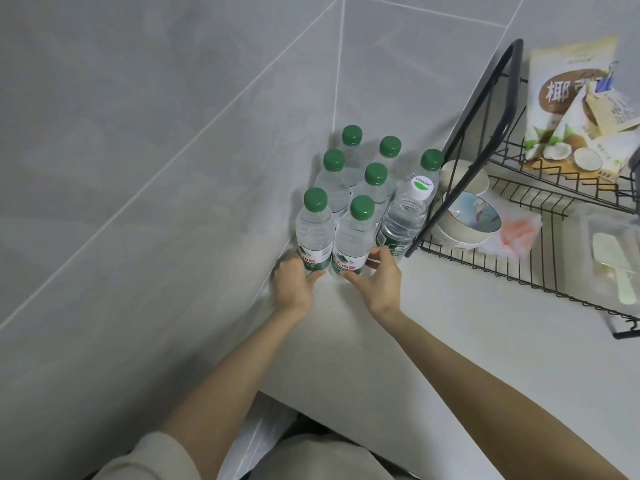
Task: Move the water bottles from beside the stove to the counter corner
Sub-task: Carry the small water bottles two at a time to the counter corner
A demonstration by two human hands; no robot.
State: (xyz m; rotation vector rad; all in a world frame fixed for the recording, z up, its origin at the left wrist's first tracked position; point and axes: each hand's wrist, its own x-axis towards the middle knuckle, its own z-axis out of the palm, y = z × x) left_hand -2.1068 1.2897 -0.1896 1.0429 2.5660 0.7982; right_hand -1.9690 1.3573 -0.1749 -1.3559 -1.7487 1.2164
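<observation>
While my left hand [294, 282] and right hand [377, 278] each wrap a front bottle, eight water bottles [349, 202] stand in the counter [433, 341] corner: seven green-capped, one white-capped [423, 187], touching the black dish rack [485, 265] with its two bowls [467, 216].

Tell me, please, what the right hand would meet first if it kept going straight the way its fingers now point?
The right hand already touches the front right green-capped bottle, so that bottle comes first. Pushing on would likely press it against the bottles behind and the white-capped bottle, though depth is unclear.
</observation>
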